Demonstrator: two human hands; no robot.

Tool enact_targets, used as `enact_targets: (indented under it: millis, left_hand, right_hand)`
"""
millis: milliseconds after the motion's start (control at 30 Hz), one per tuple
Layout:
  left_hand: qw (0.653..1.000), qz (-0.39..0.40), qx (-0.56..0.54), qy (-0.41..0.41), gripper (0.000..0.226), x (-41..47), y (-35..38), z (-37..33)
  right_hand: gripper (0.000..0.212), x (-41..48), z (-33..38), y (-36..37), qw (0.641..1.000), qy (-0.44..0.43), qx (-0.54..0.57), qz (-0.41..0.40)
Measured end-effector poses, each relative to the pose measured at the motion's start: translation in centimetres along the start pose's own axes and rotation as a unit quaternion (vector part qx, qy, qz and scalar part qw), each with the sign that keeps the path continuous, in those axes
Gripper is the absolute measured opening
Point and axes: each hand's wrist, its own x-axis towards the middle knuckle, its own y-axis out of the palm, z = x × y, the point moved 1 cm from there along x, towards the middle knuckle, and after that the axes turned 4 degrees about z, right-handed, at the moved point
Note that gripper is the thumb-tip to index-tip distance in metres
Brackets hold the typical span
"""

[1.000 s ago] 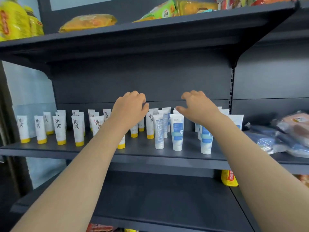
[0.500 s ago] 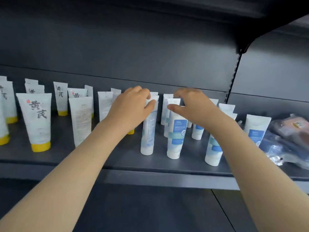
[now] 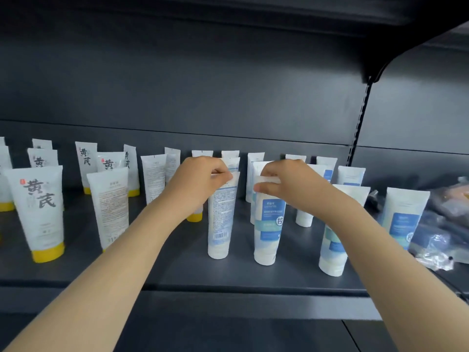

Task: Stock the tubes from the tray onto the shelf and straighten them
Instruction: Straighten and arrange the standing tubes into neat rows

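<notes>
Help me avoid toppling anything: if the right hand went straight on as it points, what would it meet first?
The right hand pinches the blue-label tube; going on, it would probably hit the white tubes standing just behind, though depth is unclear.

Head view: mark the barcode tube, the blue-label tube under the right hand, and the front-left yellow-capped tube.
barcode tube (image 3: 220,217), head view, middle of its printed back panel.
blue-label tube (image 3: 271,212), head view, on its blue label.
yellow-capped tube (image 3: 40,194), head view, at its large black characters.

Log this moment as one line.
left hand: pinches back-facing tube top | right hand: pinches blue-label tube top | both tubes standing on shelf
</notes>
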Motion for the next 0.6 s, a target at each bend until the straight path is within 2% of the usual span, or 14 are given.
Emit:
enact_targets:
  millis: [100, 300, 433, 600]
  left_hand:
    - [0.999, 0.027, -0.025, -0.003, 0.013, 0.1, -0.4, 0.1]
    - [0.996, 0.083, -0.006, 0.016, 0.008, 0.7, -1.1, 0.1]
    - [0.991, 0.133, 0.008, 0.022, 0.010, 0.8, -1.3, 0.0]
    - [0.989, 0.143, -0.039, -0.011, 0.014, 0.6, -1.1, 0.2]
  right_hand:
    - [0.026, 0.2, -0.2, 0.2, 1.000, -0.003, 0.025, 0.008]
    - [0.023, 0.6, -0.6, 0.8, 0.998, -0.002, 0.068, -0.003]
    - [0.026, 0.7, -0.7, 0.5, 0.998, -0.006, 0.064, 0.012]
    - [0.032, 0.4, -0.6, -0.4, 0.997, -0.016, 0.064, 0.040]
